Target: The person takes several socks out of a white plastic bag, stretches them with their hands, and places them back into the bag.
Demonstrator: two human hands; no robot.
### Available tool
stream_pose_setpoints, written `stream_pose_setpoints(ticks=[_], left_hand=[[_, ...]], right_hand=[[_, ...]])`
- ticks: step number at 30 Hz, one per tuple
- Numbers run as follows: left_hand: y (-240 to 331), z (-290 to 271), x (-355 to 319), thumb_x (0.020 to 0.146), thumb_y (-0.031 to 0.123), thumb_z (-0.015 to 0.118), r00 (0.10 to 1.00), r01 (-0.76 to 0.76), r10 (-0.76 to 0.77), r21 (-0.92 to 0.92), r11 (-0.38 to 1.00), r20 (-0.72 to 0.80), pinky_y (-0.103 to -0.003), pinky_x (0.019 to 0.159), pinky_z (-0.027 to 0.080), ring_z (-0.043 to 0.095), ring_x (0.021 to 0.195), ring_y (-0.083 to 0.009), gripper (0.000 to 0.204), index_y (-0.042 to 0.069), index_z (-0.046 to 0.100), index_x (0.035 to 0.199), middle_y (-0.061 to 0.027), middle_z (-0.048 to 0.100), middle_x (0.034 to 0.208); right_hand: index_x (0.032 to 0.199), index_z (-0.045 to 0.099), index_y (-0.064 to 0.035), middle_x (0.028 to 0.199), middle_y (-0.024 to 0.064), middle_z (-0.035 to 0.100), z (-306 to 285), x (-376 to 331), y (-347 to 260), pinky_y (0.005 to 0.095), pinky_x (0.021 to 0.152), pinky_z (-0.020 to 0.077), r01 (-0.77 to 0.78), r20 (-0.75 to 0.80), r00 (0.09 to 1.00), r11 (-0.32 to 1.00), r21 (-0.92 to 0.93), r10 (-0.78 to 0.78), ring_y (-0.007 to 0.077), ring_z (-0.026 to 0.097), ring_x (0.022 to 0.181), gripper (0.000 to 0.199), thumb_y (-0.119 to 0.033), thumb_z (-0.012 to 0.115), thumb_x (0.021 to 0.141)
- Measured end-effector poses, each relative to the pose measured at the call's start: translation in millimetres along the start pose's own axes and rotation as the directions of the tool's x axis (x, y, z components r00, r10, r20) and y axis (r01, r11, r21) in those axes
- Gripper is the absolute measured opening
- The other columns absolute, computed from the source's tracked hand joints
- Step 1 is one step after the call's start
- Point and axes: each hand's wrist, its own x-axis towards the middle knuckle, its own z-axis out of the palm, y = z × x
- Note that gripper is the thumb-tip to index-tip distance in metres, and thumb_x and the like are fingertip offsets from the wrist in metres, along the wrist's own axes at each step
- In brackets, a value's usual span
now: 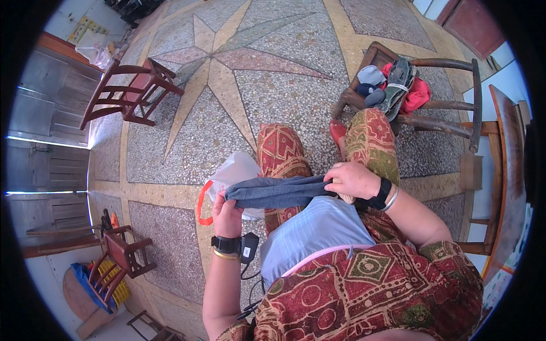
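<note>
A dark blue-grey folded cloth (278, 192) stretches across my lap between both hands. My left hand (227, 215) grips its left end, fingers closed around the fold. My right hand (352, 179) clutches the right end above my right knee. Under the cloth lies a light blue striped garment (315, 230) on my lap. My legs wear red and green patterned trousers (372, 142).
A white plastic bag with red handles (230, 173) sits on the patterned floor by my left leg. A wooden chair (438, 108) at the right holds several folded clothes (395, 85). A red chair (133, 94) stands far left; small red chair (122, 256) near left.
</note>
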Motion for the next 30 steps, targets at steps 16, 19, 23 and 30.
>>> stream_pose_setpoints(ticks=[16, 19, 23, 30], left_hand=[[50, 106, -31, 0.086, 0.002, 0.054, 0.891, -0.234, 0.009, 0.442, 0.866, 0.455, -0.027, 0.083, 0.043, 0.054, 0.093, -0.0118, 0.011, 0.0, 0.051, 0.097, -0.0091, 0.059, 0.104], [54, 116, -29, 0.086, 0.003, 0.054, 0.851, -0.282, -0.039, 0.519, 0.807, 0.523, -0.029, 0.084, 0.042, 0.054, 0.095, -0.0133, 0.012, 0.001, 0.049, 0.096, -0.0107, 0.059, 0.106], [53, 117, -27, 0.087, 0.004, 0.054, 0.841, -0.3, -0.084, 0.59, 0.75, 0.534, -0.029, 0.085, 0.044, 0.055, 0.095, -0.0135, 0.013, 0.0, 0.049, 0.098, -0.012, 0.058, 0.106], [46, 120, -28, 0.082, -0.002, 0.059, 0.884, -0.339, 0.004, 0.636, 0.693, 0.467, -0.024, 0.068, 0.048, 0.06, 0.076, -0.0102, 0.019, -0.002, 0.055, 0.101, -0.0062, 0.063, 0.086]], right_hand=[[0.116, 0.051, -0.0066, 0.116, 0.0127, 0.052, -40, 16, -100, 0.0346, 0.079, 0.0491, 0.473, -0.3, 0.865, 0.853, 0.221, -0.402, 0.03, 0.057, 0.098, 0.054, -0.024, 0.074, 0.071], [0.099, 0.058, -0.0047, 0.108, 0.0115, 0.055, -43, 13, -97, 0.0327, 0.078, 0.0484, 0.538, -0.369, 0.83, 0.772, 0.338, -0.418, 0.0266, 0.059, 0.094, 0.03, -0.016, 0.071, 0.074], [0.088, 0.059, -0.0033, 0.102, 0.0106, 0.056, -44, 7, -96, 0.0311, 0.073, 0.0494, 0.529, -0.404, 0.825, 0.793, 0.304, -0.395, 0.0244, 0.06, 0.087, 0.017, -0.009, 0.069, 0.074], [0.082, 0.057, -0.0033, 0.1, 0.0098, 0.056, -47, 4, -101, 0.0314, 0.067, 0.0497, 0.5, -0.401, 0.832, 0.832, 0.239, -0.384, 0.0234, 0.061, 0.078, 0.009, -0.004, 0.063, 0.076]])
